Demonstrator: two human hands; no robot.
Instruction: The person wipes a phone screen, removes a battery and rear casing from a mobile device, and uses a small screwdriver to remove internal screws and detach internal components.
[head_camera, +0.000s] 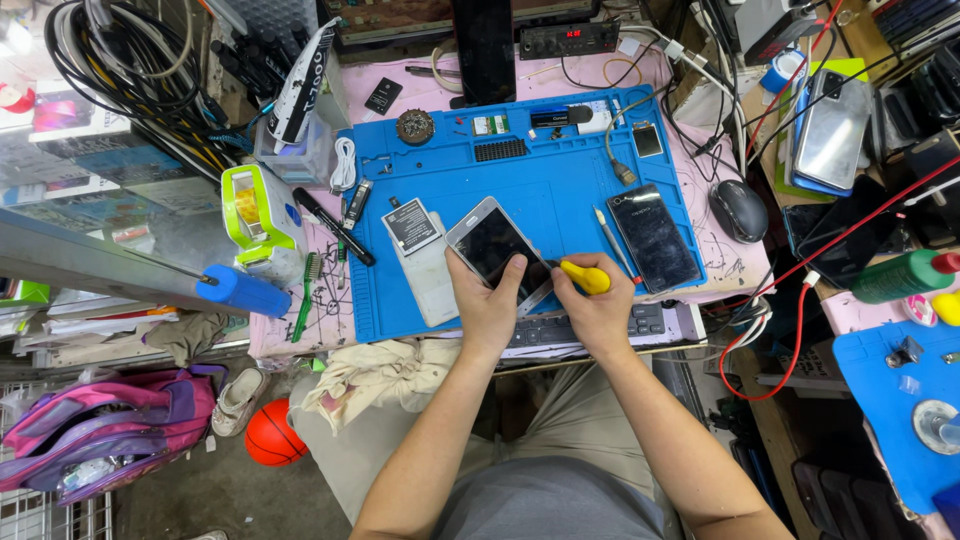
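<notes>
Both hands meet over the near edge of a blue work mat (560, 190). His left hand (487, 305) is closed around the lower end of a silver phone (492, 246), thumb pressed on its dark screen, the phone lying tilted with its top end pointing away and to the left. Close against it on the right, the right hand (600, 312) is curled shut around a small screwdriver with a yellow handle (585, 276), whose thin tip points left and reaches the phone's lower right edge, just beside the left thumb. Immediately left of the left hand lies a white phone back cover (428, 268) with a battery (411, 226) resting on its far end. Just beyond the right hand sits a second black phone (654, 237), face up, with a thin tool (609, 238) between it and the held phone. Under both wrists a keyboard (590, 327) shows. Farther right of the right hand, off the mat, is a grey mouse (738, 210).
</notes>
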